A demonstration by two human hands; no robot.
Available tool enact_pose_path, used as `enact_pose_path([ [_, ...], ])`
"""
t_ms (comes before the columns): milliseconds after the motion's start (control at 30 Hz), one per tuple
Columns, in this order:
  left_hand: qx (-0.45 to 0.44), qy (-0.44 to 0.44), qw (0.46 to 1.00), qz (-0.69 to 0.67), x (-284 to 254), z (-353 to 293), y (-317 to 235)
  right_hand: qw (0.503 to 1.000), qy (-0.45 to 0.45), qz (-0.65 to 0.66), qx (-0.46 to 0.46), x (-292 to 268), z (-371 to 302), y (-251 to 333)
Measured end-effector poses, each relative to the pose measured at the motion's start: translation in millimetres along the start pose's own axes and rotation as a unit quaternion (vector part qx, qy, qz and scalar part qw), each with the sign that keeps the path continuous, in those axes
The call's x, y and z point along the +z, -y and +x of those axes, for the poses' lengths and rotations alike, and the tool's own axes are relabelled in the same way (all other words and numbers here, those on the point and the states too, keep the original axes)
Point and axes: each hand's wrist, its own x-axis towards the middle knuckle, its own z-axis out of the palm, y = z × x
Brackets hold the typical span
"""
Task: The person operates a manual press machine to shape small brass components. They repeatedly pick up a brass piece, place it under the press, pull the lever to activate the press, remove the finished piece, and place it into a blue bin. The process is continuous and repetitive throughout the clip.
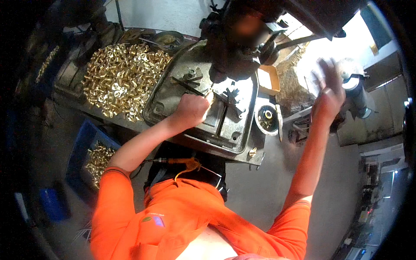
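My left hand (pixel 193 111) is closed over the machine's table, gripping a small brass fitting (pixel 209 97) at its fingertips. The fitting sits just below the dark drill press head (pixel 219 69), beside a dark metal bar (pixel 187 86). How the fitting is seated is hidden by my fingers. Raised at the right, my right hand (pixel 328 95) has its fingers stretched out and blurred by motion, with no object visible in it. The grey metal machine table (pixel 173 97) has a raised rim and carries metal clamping pieces (pixel 234 96) and dark chips.
A big heap of brass fittings (pixel 125 80) lies left of the machine table. Below it, a blue bin (pixel 82 151) holds more. At the right are a round bowl (pixel 258 125), a brush-like tool (pixel 279 123) and an orange box (pixel 273 82). One brass piece (pixel 252 152) lies near the front corner.
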Motion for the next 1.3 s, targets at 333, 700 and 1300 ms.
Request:
enact_pose_path([
  [333, -0.080, 0.059, 0.995, 0.018, 10, -1, -1, 0.958, -0.032, 0.284, 0.017, 13, 83, 11],
  [700, -0.083, 0.030, 0.996, 0.004, 20, -9, 2, 0.963, -0.083, 0.252, -0.043, 29, -57, 46],
  [1300, -0.024, -0.019, 0.999, 0.012, 29, -12, 12, 0.967, -0.121, 0.217, -0.061, 46, -95, 42],
])
